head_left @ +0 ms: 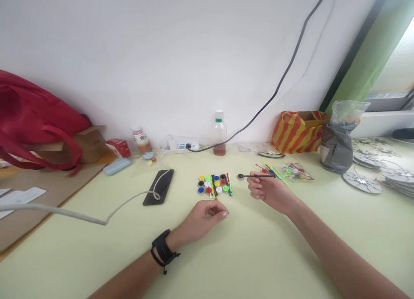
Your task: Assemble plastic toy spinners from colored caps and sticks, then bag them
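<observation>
Between the fingers of my right hand is a thin black stick, held nearly level above the table. A small round black disc sits at its left end. My left hand rests low over the table, its fingers curled in and the thumb against them; whether anything is inside is hidden. Just beyond it lie small round discs in rows, blue, yellow, red, white, green and black. Coloured thin sticks lie among and beside them.
Behind my right hand are more coloured sticks and a clear bag of parts. A black phone with a pale cable lies left. Against the wall stand a bottle and a power strip. Grey slotted plates are right.
</observation>
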### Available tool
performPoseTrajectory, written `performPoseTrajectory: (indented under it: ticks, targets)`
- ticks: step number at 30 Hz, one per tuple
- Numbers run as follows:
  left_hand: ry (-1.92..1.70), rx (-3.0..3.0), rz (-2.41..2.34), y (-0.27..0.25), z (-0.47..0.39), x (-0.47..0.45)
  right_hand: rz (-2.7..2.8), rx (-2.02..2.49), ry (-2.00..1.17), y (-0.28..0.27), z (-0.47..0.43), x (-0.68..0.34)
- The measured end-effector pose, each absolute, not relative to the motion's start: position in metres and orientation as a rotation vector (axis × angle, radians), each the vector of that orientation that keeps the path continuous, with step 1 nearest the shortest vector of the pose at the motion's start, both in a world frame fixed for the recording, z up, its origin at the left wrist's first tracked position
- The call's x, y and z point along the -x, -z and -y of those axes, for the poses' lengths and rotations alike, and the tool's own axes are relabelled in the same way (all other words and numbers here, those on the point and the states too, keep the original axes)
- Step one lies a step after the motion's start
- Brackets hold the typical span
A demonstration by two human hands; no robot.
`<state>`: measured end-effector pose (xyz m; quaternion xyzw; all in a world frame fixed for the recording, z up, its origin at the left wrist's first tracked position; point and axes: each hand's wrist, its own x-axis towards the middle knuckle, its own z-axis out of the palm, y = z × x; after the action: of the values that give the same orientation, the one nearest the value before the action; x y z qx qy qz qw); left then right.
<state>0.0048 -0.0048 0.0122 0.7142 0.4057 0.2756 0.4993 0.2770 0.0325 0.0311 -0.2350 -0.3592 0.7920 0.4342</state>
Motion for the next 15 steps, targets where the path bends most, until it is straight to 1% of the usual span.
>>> performPoseTrajectory:
  ticks: [15]
  targets:
    - [-0.666, -1.740, -0.986, -0.0121, 0.0052, -0.0050, 0.937, 0.622, -1.937, -0.0261, -0.0355, -0.2777]
